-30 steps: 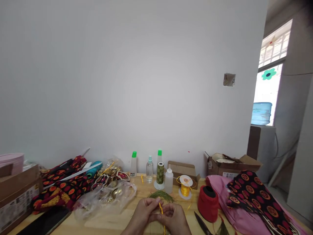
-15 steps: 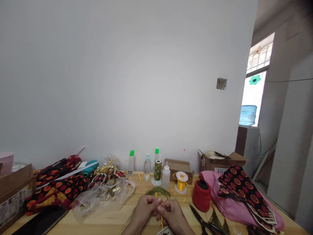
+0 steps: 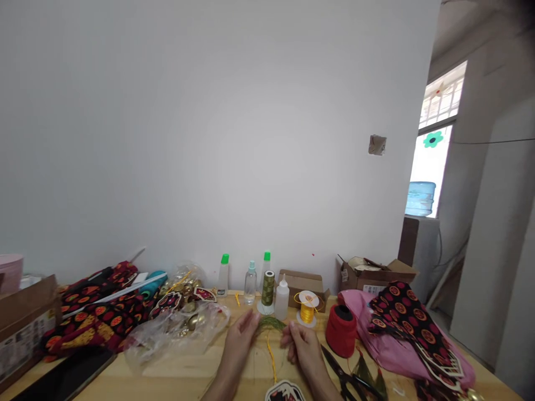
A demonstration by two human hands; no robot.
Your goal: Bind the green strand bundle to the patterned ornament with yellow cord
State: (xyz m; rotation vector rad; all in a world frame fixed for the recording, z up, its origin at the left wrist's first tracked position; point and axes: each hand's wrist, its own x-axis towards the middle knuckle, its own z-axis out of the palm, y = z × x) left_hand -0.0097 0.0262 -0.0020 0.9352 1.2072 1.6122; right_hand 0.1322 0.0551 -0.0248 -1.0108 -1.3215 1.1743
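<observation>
In the head view, had left hand (image 3: 242,337) and right hand (image 3: 301,342) at opposite ends of the green thread bundle (image 3: 271,323) on the counter (image 3: 161,381); could not tell whether gripping or released. Had yellow cord (image 3: 271,356) lying between them, leading to white-edged patch (image 3: 285,393).

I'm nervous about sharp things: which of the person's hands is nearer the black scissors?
The right hand. It is just left of the black scissors; the left hand is farther left, across the green strands.

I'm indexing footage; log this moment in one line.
left hand: beside green strands | right hand: beside green strands | yellow cord: between hands
</observation>
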